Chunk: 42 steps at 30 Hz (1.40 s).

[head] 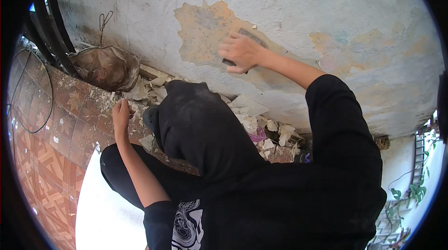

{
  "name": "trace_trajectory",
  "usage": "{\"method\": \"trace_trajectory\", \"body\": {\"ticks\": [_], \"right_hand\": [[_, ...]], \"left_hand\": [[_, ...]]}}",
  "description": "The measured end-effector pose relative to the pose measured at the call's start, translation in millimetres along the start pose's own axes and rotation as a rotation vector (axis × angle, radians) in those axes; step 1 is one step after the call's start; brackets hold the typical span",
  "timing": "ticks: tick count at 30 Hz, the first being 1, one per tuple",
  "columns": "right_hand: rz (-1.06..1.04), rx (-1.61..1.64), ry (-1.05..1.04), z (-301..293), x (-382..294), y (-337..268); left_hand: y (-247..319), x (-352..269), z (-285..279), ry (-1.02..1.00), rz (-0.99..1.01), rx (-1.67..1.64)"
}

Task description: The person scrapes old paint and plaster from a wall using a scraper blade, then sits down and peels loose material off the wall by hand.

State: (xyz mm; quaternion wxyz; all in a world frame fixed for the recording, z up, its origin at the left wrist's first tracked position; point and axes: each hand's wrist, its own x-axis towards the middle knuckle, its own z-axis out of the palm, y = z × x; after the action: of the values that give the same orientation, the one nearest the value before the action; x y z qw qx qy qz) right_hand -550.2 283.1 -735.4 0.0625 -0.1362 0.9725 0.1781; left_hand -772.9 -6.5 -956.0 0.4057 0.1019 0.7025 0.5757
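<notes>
My right hand (242, 52) grips a dark, flat hand tool (252, 37) against the wall. Its exact kind is unclear because hand and tool are blurred. Beneath it lies a tan bare patch (199, 36), where the pale paint (150, 5) has come off with a ragged edge. My left hand (122, 111) hangs above the tiled floor beside my bent knee, its fingers curled in and nothing seen in them. Flakes and broken pieces of paint (248, 104) lie heaped along the foot of the wall, partly hidden by my leg in black trousers (206, 120).
A dusty brown sack (108, 68) sits against the wall, next to dark metal bars (57, 22). A thin cable (51, 99) loops over patterned tiles (52, 166). A white surface (105, 208) lies at my left. Plants (416, 190) and a ladder-like frame (418, 159) stand far right.
</notes>
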Motion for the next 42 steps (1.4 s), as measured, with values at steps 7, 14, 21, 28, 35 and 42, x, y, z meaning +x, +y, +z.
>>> {"method": "trace_trajectory", "body": {"ticks": [7,14,21,28,35,42], "right_hand": [[-0.245,0.16,-0.008,10.8,-5.1,-0.3],[-0.18,0.152,0.023,0.3,-6.5,-7.6],[-0.089,0.059,0.006,-3.7,-9.0,0.1],[-0.172,0.064,-0.009,-19.8,0.0,-2.5],[-0.154,0.168,0.033,-9.8,-7.2,-24.2],[-0.008,0.096,0.07,-19.9,-13.3,-3.5]], "left_hand": [[3.8,-5.0,4.2,0.046,0.072,0.014],[7.7,-7.0,5.5,0.047,0.06,0.001],[4.9,-6.4,3.4,0.03,0.027,-0.016],[6.5,-6.6,4.3,0.029,0.023,-0.012],[8.0,-7.8,5.7,0.027,0.025,-0.016],[10.5,-7.9,7.6,0.025,0.012,0.007]]}}
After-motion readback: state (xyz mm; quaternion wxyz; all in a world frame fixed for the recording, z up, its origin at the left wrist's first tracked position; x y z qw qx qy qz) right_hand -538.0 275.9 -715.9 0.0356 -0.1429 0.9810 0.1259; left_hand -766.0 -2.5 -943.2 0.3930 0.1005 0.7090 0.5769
